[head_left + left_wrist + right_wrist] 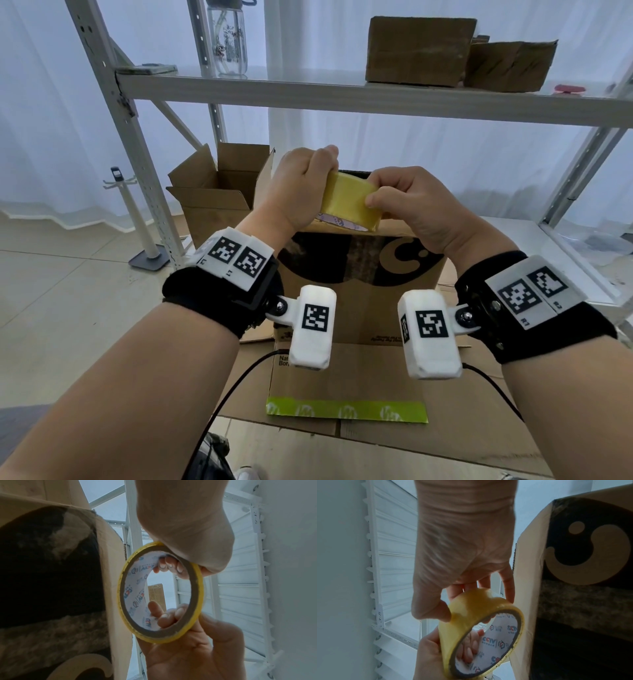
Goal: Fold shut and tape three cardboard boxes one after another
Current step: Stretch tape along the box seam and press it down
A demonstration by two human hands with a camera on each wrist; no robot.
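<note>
Yellow, translucent packing tape on a printed cardboard core [351, 200] is sitting between both hands — the left hand [301, 192] is gripping the roll with fingers hooked through its core, while the right hand [416, 209] is pinching its outer band with thumb and fingertips. Both are hovering just above a brown cardboard box with a black printed panel [359, 274], standing on flattened cardboard carrying a green tape strip [346, 411]. Behind to the left, an open-flapped brown carton [215, 195] is standing beside a white metal shelving rack [308, 92] — two more brown boxes [455, 54] are resting up there.
</note>
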